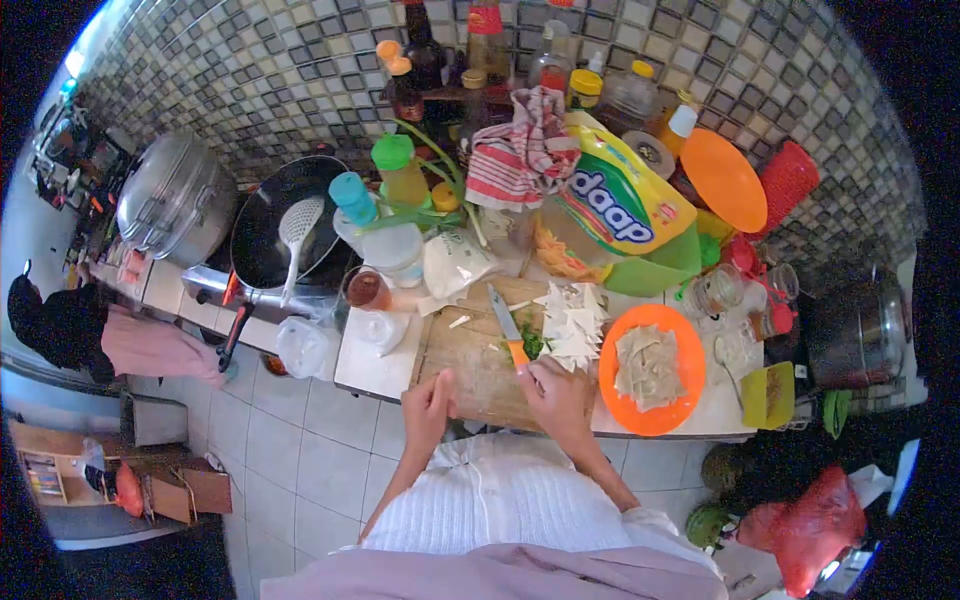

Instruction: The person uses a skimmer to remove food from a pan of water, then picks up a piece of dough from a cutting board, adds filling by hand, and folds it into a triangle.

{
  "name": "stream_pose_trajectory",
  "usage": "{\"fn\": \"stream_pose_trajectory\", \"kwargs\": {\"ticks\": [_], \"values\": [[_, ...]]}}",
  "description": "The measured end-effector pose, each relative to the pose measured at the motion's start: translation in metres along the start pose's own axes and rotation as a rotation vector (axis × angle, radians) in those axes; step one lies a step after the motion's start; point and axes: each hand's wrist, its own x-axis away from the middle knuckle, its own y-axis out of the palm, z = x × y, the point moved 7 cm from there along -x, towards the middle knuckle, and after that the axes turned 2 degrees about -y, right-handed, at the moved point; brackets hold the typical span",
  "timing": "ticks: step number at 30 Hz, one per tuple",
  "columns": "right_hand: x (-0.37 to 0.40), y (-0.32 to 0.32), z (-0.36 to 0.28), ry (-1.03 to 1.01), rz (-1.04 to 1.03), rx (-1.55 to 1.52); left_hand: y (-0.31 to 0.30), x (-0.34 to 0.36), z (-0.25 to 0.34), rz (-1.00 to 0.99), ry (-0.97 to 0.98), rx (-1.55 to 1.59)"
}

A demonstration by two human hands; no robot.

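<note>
1. Head view: the right hand has its fingers closed around the rear of the orange handle of a knife. The blade points away from the person, toward the back edge of the wooden cutting board.
2. The left hand is over the board's front left corner, fingers curled and pressed together; whether they pinch anything small cannot be told.
3. Chopped green leaves lie on the board, just right of the blade. Beside them, toward the board's right edge, is an overlapping pile of white cut sheets.
4. Right of the board, near the front edge of the worktop, an orange plate bears stacked beige sheets.
5. Near the worktop's front right corner is a yellow-green container.
6. Behind the board are a white-filled plastic bag and a large yellow, green and clear bag; a red-and-white striped cloth is beside the large bag.
7. To the left, a slotted spoon rests in a black wok.
</note>
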Motion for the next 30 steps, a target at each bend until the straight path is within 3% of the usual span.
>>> {"fn": "stream_pose_trajectory", "kwargs": {"ticks": [2, 4, 5, 6, 8, 9, 12, 14, 16, 18, 22, 26, 27, 29, 30], "values": [[-0.004, 0.009, -0.018, -0.001, -0.022, -0.074, -0.027, 0.006, 0.005, 0.188, 0.144, 0.106], [-0.010, 0.018, -0.041, -0.139, 0.028, -0.157, -0.051, 0.011, 0.009, 0.306, 0.162, 0.164], [-0.011, 0.027, -0.047, -0.052, -0.091, -0.180, -0.068, 0.014, 0.010, 0.415, 0.181, 0.220], [-0.015, 0.029, -0.060, -0.064, -0.094, -0.183, -0.084, 0.014, 0.005, 0.428, 0.186, 0.220], [-0.021, 0.054, -0.077, 0.009, -0.298, -0.169, -0.127, 0.015, -0.012, 0.445, 0.124, 0.171], [-0.027, 0.058, -0.096, -0.200, -0.111, -0.317, -0.145, 0.013, -0.016, 0.454, 0.130, 0.171], [-0.044, 0.096, -0.138, -0.318, -0.053, -0.363, -0.216, 0.013, -0.028, 0.624, 0.166, 0.232], [-0.066, 0.123, -0.181, -0.307, -0.114, -0.347, -0.268, 0.010, -0.029, 0.675, 0.211, 0.247], [-0.086, 0.147, -0.224, -0.378, 0.012, -0.092, -0.310, 0.003, -0.020, 0.680, 0.295, 0.192], [-0.114, 0.183, -0.255, -0.335, -0.036, 0.080, -0.350, -0.004, -0.016, 0.798, 0.283, 0.016], [-0.150, 0.258, -0.267, -0.259, -0.074, 0.436, -0.401, -0.030, -0.026, 0.745, 0.248, -0.246], [-0.168, 0.292, -0.275, -0.267, -0.027, 0.442, -0.428, -0.068, -0.089, 0.460, 0.164, -0.103], [-0.172, 0.301, -0.272, -0.255, -0.025, 0.470, -0.435, -0.075, -0.106, 0.460, 0.167, -0.101], [-0.183, 0.302, -0.279, -0.213, -0.010, 0.548, -0.431, -0.095, -0.128, 0.224, 0.203, -0.113], [-0.189, 0.300, -0.280, -0.170, -0.001, 0.623, -0.433, -0.099, -0.122, 0.216, 0.211, -0.110]]}}
